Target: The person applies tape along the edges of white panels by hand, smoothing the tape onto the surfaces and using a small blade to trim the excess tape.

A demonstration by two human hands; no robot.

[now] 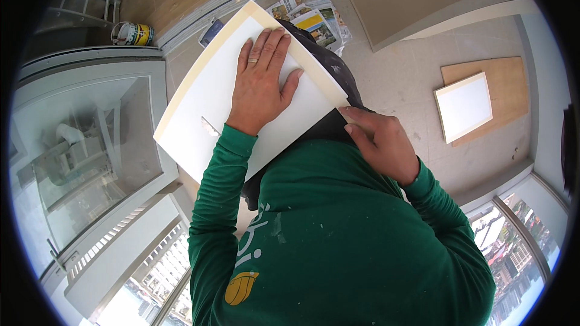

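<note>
A white panel (pixel 199 99) rests tilted across my lap, with cream masking tape (pixel 319 78) along its far and right edges. My left hand (pixel 261 84) lies flat on the panel, fingers stretched, a ring on one of them. A small torn or cut-out mark (pixel 209 126) shows on the white face beside my left wrist. At the panel's right corner, my right hand (pixel 385 143) pinches a bit of beige tape between thumb and forefinger. The rest of that piece is hidden by the fingers.
A second white panel (pixel 465 108) with a taped edge lies on a brown board (pixel 510 93) at right. Newspapers (pixel 323 21) are spread beyond my knees. A paint bucket (pixel 133 34) stands far left, near a glazed door (pixel 96 139). A large beige panel (pixel 423 0) leans at the back.
</note>
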